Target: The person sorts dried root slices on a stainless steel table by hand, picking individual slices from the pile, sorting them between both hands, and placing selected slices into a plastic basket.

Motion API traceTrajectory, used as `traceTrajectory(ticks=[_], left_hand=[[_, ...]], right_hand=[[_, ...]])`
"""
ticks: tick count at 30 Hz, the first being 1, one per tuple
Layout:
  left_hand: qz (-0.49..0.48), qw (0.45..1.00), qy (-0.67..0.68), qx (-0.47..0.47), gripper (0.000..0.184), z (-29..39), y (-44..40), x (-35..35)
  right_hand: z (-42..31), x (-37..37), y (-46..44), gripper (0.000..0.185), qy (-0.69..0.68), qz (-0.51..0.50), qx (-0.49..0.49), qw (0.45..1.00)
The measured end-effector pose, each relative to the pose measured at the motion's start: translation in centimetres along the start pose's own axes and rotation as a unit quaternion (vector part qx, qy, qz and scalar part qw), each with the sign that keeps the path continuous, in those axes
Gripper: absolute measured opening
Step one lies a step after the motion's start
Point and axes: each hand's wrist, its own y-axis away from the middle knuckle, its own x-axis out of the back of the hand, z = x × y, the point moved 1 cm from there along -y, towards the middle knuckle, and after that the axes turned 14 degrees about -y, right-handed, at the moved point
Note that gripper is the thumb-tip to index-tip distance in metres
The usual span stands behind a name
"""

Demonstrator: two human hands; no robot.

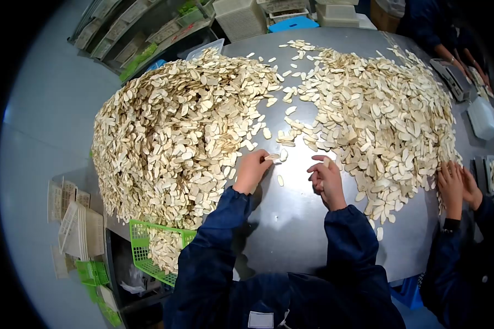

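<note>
My left hand [251, 172] is closed in a pinch on a pale, elongated dried slice [273, 157], just above the metal table. A loose slice [283, 155] lies close to its fingertips, and another slice [280, 180] rests a little nearer to me. My right hand [329, 182] is raised over the table with its fingers curled; a pale slice [326, 161] shows between them. To the left rises a large heap of slices [170, 126]. A second, flatter heap of slices [389, 115] spreads to the right.
At the left edge a green basket [139, 241] contains more slices. On the right, another person's hands [453, 189] touch the right heap. Farther back are a second person's hands [466, 61] near a grey device [450, 78]. A white container [483, 118] and stacked trays [240, 21] stand around the metal table [291, 225].
</note>
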Motion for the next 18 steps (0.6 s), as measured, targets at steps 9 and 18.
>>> traceTrajectory(ticks=[9, 18], left_hand=[[-0.213, 0.952, 0.218, -0.033, 0.017, 4.3, 2.1, -1.6], [0.077, 0.985, -0.004, -0.155, 0.035, 4.8, -2.8, -1.7]], right_hand=[[1.2, -1.0, 0.9, 0.017, 0.092, -0.073, -0.016, 0.993], [-0.2, 1.8, -0.8, 0.018, -0.148, -0.069, -0.005, 0.986]])
